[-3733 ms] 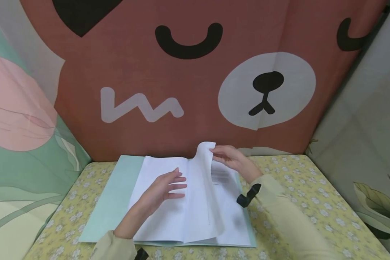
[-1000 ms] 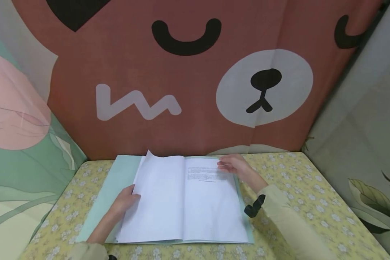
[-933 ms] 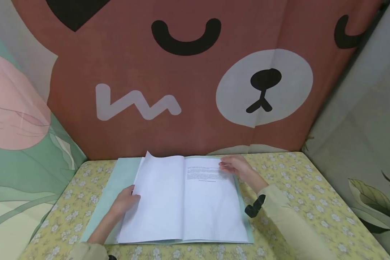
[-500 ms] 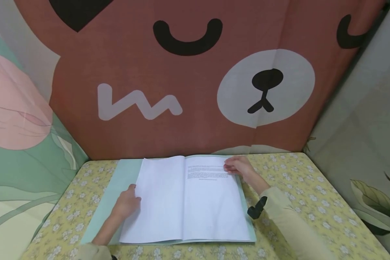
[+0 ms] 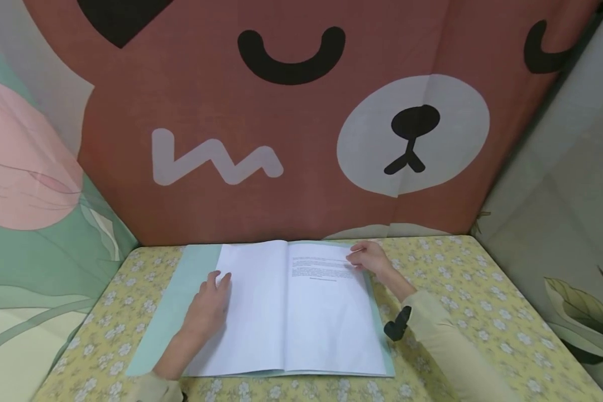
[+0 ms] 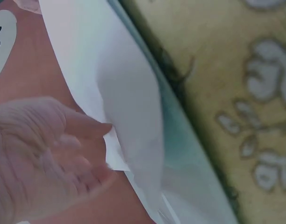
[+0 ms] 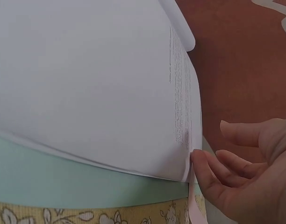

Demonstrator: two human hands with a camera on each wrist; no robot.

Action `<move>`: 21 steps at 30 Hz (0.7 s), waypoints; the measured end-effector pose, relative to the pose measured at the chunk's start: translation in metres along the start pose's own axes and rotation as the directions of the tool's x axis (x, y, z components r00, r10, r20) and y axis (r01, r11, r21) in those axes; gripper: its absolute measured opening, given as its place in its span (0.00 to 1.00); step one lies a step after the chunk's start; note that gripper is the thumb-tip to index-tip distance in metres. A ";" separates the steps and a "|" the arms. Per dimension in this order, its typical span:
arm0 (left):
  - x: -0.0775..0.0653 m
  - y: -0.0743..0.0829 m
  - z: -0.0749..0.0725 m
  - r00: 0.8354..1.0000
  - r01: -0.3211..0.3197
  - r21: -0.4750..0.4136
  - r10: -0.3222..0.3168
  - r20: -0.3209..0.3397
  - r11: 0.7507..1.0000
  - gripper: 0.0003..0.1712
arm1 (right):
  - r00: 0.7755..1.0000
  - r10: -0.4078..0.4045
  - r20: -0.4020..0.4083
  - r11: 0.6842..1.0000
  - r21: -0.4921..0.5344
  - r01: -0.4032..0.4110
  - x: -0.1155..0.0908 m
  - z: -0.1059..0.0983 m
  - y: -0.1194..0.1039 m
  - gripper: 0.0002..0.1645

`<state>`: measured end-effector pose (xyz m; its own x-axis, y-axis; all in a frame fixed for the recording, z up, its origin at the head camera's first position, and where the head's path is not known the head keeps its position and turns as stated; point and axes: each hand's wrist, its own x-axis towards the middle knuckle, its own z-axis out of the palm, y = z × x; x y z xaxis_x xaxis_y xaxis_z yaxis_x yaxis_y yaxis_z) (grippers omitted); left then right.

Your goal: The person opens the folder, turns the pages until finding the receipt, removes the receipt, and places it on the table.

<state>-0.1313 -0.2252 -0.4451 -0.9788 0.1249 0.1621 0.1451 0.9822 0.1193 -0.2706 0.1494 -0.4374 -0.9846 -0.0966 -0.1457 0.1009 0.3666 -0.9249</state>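
A booklet with a pale green cover (image 5: 163,321) lies spread on the table. Its left page (image 5: 256,318) is blank, while the right page (image 5: 331,329) bears a few lines of print near the top. My left hand (image 5: 206,310) is over the outer part of the left page, fingers loosely spread; in the left wrist view a fingertip (image 6: 105,127) meets the paper's edge. At the upper right corner is my right hand (image 5: 374,261). In the right wrist view its index fingertip (image 7: 197,156) touches the page corner, and the thumb stands apart from it.
A yellow flowered cloth (image 5: 457,324) covers the table. Behind it hangs a brown fabric backdrop (image 5: 301,206) with a bear's face, close to the table's far edge. Patterned side cloths (image 5: 548,223) flank the table. Each wrist wears a black band (image 5: 398,324).
A page lifted by the right hand was turned to the left side. The left hand then let go of that page's outer edge and shifted right onto it; the right hand returned to the right corner.
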 end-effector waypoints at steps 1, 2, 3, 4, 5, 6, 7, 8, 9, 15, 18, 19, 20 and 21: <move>0.000 0.001 0.001 0.998 -0.065 0.008 0.065 -0.026 0.998 0.36 | 1.000 -0.004 0.001 1.000 -0.008 0.004 0.000 0.000 0.000 0.22; 0.000 0.001 0.003 0.991 -0.128 0.011 0.129 -0.046 0.992 0.38 | 1.000 -0.007 0.003 1.000 -0.016 0.007 0.000 0.001 0.000 0.22; 0.000 0.001 0.004 0.981 -0.185 0.011 0.186 -0.058 0.983 0.40 | 1.000 -0.016 0.006 0.999 -0.028 0.016 0.000 0.001 0.000 0.22; 0.000 0.002 0.005 0.969 -0.237 0.006 0.237 -0.064 0.971 0.42 | 1.000 -0.018 0.005 0.999 -0.035 0.018 0.001 0.002 0.000 0.22; 0.000 0.002 0.006 0.960 -0.275 -0.004 0.274 -0.062 0.961 0.42 | 1.000 -0.017 0.000 0.999 -0.043 0.017 0.001 0.002 0.001 0.22; 0.000 0.002 0.006 0.953 -0.299 -0.021 0.298 -0.049 0.954 0.42 | 1.000 -0.020 -0.004 0.998 -0.056 0.020 0.001 0.003 0.001 0.22; -0.001 0.003 0.007 0.950 -0.312 -0.044 0.311 -0.030 0.949 0.41 | 1.000 -0.023 -0.009 0.997 -0.072 0.022 0.001 0.004 0.002 0.21; -0.001 0.004 0.007 0.950 -0.313 -0.069 0.314 -0.003 0.947 0.41 | 1.000 -0.030 -0.011 0.996 -0.089 0.029 0.001 0.004 0.002 0.21; -0.002 0.004 0.007 0.950 -0.306 -0.096 0.310 0.024 0.947 0.39 | 0.999 -0.040 -0.007 0.993 -0.111 0.039 0.001 0.005 0.003 0.22; -0.006 0.008 0.007 0.963 -0.203 -0.223 0.236 0.132 0.954 0.25 | 0.987 -0.141 0.076 0.947 -0.280 0.157 0.001 0.008 0.007 0.31; -0.006 0.009 0.007 0.968 -0.154 -0.257 0.198 0.153 0.954 0.25 | 0.970 -0.203 0.132 0.899 -0.368 0.238 0.000 0.009 0.007 0.36; -0.005 0.009 0.007 0.969 -0.140 -0.264 0.187 0.159 0.954 0.25 | 0.965 -0.219 0.146 0.882 -0.392 0.260 -0.001 0.009 0.007 0.37; -0.005 0.010 0.007 0.970 -0.128 -0.267 0.176 0.166 0.955 0.25 | 0.961 -0.230 0.156 0.869 -0.411 0.275 -0.001 0.010 0.007 0.38; -0.004 0.010 0.007 0.970 -0.115 -0.269 0.167 0.177 0.956 0.26 | 0.959 -0.235 0.162 0.859 -0.428 0.282 -0.002 0.010 0.006 0.39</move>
<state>-0.1269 -0.2148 -0.4514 -0.9507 0.3100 0.0035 0.2906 0.8870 0.3589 -0.2668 0.1428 -0.4466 -0.9443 -0.3284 0.0204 -0.2524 0.6834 -0.6851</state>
